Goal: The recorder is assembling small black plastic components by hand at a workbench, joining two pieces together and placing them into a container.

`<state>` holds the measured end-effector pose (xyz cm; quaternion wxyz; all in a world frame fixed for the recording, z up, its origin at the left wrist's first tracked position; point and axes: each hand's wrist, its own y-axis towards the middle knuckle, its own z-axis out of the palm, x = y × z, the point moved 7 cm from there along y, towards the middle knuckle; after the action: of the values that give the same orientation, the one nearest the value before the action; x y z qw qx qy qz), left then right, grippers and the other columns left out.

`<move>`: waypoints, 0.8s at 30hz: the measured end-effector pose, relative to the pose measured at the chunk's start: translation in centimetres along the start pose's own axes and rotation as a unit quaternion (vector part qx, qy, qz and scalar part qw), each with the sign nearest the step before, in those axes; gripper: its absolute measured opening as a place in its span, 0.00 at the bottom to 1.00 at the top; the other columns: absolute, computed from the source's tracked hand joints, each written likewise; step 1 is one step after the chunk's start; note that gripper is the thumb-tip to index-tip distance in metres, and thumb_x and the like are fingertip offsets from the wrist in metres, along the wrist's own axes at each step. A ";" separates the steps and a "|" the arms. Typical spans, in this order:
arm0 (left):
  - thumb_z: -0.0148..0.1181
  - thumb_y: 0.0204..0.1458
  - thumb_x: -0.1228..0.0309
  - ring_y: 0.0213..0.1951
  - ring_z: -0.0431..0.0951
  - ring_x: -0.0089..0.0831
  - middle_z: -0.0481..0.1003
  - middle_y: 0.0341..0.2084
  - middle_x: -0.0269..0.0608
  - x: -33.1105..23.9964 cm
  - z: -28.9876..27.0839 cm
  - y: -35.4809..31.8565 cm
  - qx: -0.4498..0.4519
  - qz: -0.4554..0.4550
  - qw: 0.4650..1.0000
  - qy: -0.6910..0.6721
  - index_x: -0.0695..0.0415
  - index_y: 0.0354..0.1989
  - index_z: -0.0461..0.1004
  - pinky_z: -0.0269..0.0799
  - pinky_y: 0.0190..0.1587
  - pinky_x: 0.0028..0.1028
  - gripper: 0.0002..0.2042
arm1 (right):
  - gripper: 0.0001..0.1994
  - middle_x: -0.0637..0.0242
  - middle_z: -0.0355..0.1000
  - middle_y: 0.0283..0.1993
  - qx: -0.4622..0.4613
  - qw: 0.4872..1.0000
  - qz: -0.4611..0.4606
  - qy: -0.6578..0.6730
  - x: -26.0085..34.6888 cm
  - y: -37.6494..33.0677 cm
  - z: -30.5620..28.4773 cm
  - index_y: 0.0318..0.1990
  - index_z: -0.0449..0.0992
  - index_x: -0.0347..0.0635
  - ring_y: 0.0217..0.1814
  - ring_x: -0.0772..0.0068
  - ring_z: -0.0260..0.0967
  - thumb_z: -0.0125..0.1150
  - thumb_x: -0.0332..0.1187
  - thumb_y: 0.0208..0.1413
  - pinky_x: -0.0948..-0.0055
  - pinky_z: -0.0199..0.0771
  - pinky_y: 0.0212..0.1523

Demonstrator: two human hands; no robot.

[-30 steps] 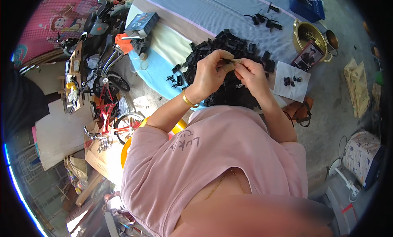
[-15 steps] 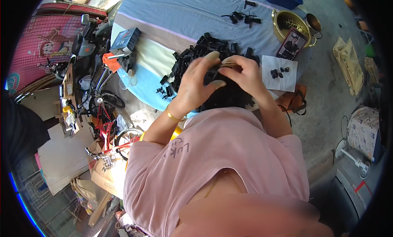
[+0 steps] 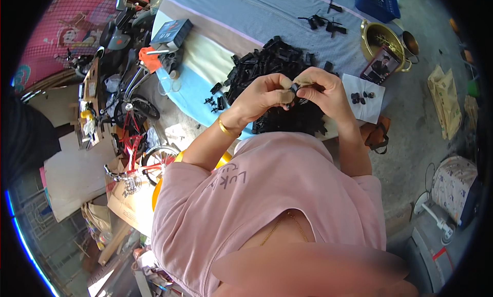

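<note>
Left hand (image 3: 263, 98) and right hand (image 3: 324, 93) both pinched shut on one small black plastic part (image 3: 295, 87), above black parts pile (image 3: 272, 66) on tabletop (image 3: 246, 20).

My left hand (image 3: 262, 96) has lifted off the black parts pile (image 3: 272, 66), meeting my right hand (image 3: 323, 91) around a small black part (image 3: 294, 87).

head cam | steep downward fisheye | close over hands (image 3: 298, 94) | table (image 3: 267, 20) beyond
</note>
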<state>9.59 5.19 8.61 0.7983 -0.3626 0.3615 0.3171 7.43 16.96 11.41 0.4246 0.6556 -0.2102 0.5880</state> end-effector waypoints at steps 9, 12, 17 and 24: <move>0.57 0.47 0.79 0.37 0.73 0.21 0.71 0.32 0.37 -2.2 -0.9 -1.1 -0.141 0.161 0.964 0.159 0.65 0.39 0.65 0.70 0.43 0.21 0.11 | 0.07 0.72 0.68 0.24 -0.136 0.983 0.109 -0.065 -0.9 -0.7 0.5 0.36 0.71 0.34 0.22 0.86 0.61 0.50 0.30 0.56 0.86 0.61 0.23; 0.55 0.48 0.81 0.37 0.73 0.20 0.71 0.32 0.36 -2.9 -0.7 -1.4 -0.171 0.197 0.956 0.137 0.66 0.44 0.65 0.70 0.42 0.21 0.13 | 0.07 0.72 0.68 0.21 -0.136 0.980 0.088 -0.117 -0.3 -0.3 0.7 0.32 0.72 0.34 0.22 0.86 0.61 0.51 0.29 0.56 0.86 0.61 0.24; 0.56 0.47 0.82 0.39 0.72 0.24 0.71 0.36 0.39 -3.0 -0.6 -1.2 -0.161 0.227 0.934 0.222 0.66 0.41 0.69 0.70 0.44 0.21 0.12 | 0.08 0.71 0.68 0.20 -0.143 0.976 0.087 -0.137 -0.3 -0.4 0.6 0.31 0.71 0.33 0.22 0.86 0.63 0.51 0.29 0.55 0.86 0.61 0.23; 0.60 0.41 0.83 0.32 0.74 0.28 0.73 0.31 0.40 -5.3 0.9 -1.9 -0.228 0.333 0.801 0.441 0.65 0.35 0.73 0.71 0.35 0.20 0.10 | 0.07 0.73 0.66 0.19 -0.124 0.976 0.170 -0.052 -3.6 -0.2 0.3 0.32 0.73 0.36 0.18 0.88 0.57 0.51 0.30 0.55 0.86 0.55 0.19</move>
<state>8.53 3.62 13.98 0.2919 -0.4922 0.6905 0.4425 6.98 16.05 7.98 0.3845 0.5822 -0.4116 0.5864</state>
